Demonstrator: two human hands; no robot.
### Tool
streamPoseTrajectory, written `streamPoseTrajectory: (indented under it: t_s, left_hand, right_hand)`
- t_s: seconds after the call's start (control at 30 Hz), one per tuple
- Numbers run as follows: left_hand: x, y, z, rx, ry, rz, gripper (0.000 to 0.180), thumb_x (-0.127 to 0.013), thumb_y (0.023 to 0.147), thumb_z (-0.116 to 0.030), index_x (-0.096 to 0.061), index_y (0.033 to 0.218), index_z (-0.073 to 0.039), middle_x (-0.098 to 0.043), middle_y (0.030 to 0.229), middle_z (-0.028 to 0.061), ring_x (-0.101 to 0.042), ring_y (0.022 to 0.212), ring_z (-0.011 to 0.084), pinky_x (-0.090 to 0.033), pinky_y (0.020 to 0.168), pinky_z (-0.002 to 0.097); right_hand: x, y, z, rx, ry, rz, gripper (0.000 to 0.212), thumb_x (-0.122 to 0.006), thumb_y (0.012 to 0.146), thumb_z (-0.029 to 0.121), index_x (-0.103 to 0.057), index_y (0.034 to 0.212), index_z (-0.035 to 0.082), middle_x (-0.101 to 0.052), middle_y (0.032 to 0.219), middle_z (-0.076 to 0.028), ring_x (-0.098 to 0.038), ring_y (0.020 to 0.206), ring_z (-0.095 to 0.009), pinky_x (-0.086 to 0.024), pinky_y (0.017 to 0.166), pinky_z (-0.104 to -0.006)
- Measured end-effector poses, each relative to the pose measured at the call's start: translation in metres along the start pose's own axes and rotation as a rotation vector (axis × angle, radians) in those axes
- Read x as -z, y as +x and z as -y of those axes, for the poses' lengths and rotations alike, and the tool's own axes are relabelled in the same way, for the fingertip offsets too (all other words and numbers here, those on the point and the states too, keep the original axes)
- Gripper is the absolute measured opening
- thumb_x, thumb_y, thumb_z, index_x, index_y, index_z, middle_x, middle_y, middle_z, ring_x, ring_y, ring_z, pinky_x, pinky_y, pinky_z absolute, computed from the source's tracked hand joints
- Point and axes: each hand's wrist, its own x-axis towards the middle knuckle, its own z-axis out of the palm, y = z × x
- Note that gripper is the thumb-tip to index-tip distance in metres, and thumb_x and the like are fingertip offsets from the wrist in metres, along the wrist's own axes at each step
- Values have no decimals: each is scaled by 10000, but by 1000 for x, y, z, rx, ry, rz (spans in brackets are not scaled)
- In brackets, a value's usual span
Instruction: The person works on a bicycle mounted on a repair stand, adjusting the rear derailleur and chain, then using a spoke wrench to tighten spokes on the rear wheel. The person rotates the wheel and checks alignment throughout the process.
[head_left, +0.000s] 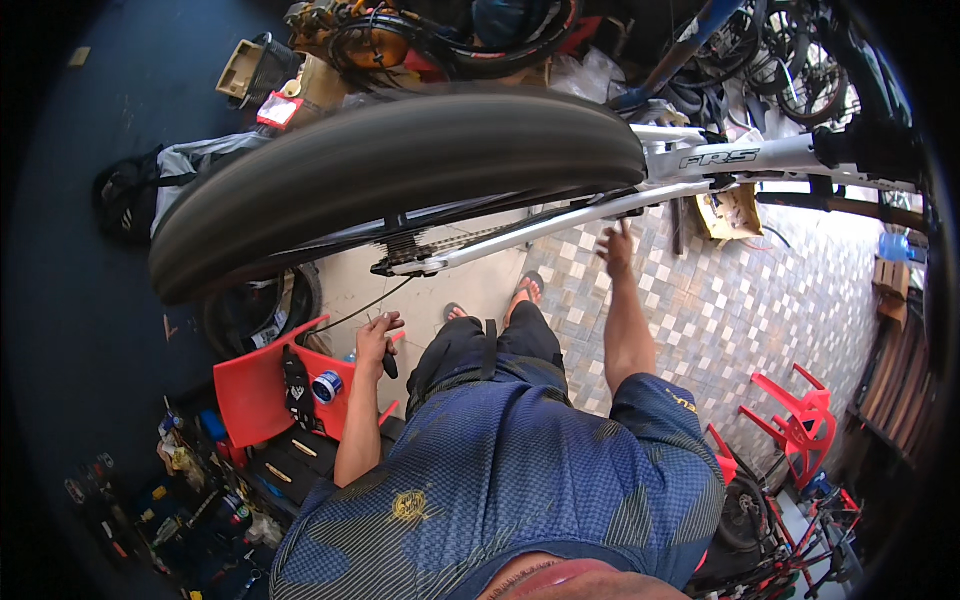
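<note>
A bicycle rear wheel with a black tyre [420, 150] hangs raised in front of me, its tread smeared as if spinning. The silver-white frame [740, 160] runs from it to the right, with the rear sprockets [402, 246] and chain [455, 240] below the tyre. My left hand [376, 342] is closed around a black-handled tool [390, 366], below the sprockets and apart from the bicycle; the tool's tip is hard to make out. Raised beneath the frame, my right hand [617, 250] has its fingers apart, near the crank area, which is mostly hidden.
A red chair [250, 400] at left bears a blue-and-white tub [327, 386]. Many tools [190, 520] fill the lower left. Another wheel [265, 315] leans behind the chair. A cardboard box [730, 213] lies on the tiled floor [700, 300]; red chairs [800, 425] stand at right.
</note>
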Motion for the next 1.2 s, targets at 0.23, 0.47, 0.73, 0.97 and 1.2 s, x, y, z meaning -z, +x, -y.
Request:
streamPoseTrajectory:
  t_s: [0.23, 0.47, 0.73, 0.97, 1.2]
  left_hand:
    - [-14, -3, 5, -3, -26, 23, 381, -530, 998, -312, -645, 1173, 7, -710, 1044, 123, -429, 450, 72, -442, 466, 243]
    - [-25, 6, -9, -29, 0, 62, 374, -521, 998, -312, -651, 1173, -9, -708, 1044, 100, -417, 452, 82, -424, 465, 237]
    - [-28, 9, -10, -17, 25, 79, 359, -518, 1002, -295, -653, 1166, -6, -709, 1038, 109, -406, 430, 81, -416, 452, 235]
    - [-17, -5, -3, -17, 23, 64, 381, -541, 995, -316, -656, 1148, 13, -716, 1017, 123, -447, 434, 79, -435, 455, 242]
    - [-1, -10, 6, -16, 20, 66, 382, -549, 991, -317, -660, 1146, 13, -714, 1023, 127, -427, 428, 77, -426, 457, 240]
  right_hand:
    - [-67, -112, 3, -93, 177, 295, 563, -554, 901, 78, -419, 1447, 112, -604, 1030, -60, -635, 791, -206, -493, 636, -335]
    - [-37, -196, 87, 159, 200, 428, 520, -560, 873, 65, -524, 1391, 90, -518, 915, 11, -599, 775, -116, -473, 624, -280]
    - [61, -149, 176, 523, 136, 0, 541, -512, 857, -2, -577, 1368, 165, -501, 911, 38, -520, 709, -60, -444, 563, -185]
    - [63, -33, 99, 372, -39, -122, 638, -487, 895, 86, -432, 1448, 401, -565, 853, 1, -523, 619, -123, -460, 501, -276]
    - [-22, -2, -12, -6, -40, -30, 678, -597, 881, 181, -329, 1475, 369, -618, 995, -17, -596, 742, -217, -510, 618, -409]
